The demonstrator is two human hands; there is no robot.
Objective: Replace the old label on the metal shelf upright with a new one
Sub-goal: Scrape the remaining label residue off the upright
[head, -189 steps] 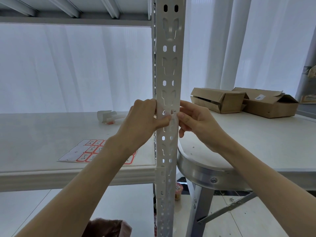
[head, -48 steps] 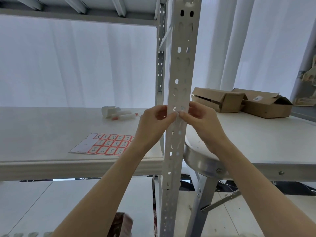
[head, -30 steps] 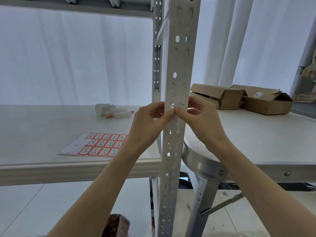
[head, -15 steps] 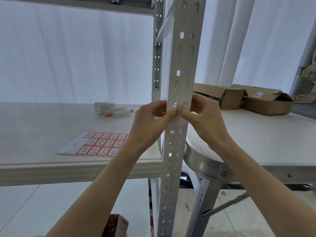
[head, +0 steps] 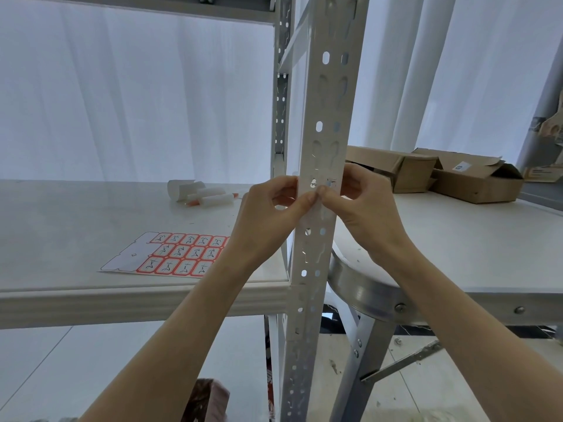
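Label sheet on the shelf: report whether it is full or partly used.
Partly used. The label sheet has bare white backing at its left end; red-bordered labels fill the rest.

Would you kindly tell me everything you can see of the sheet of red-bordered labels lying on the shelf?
The label sheet lies flat on the pale shelf board, near its front edge, left of the upright. It looks like thin white backing paper carrying three rows of small red-bordered labels with dark handwritten marks. Its left part is bare white backing with a notched outline. The left forearm hides its right end. Only the board visibly touches it.
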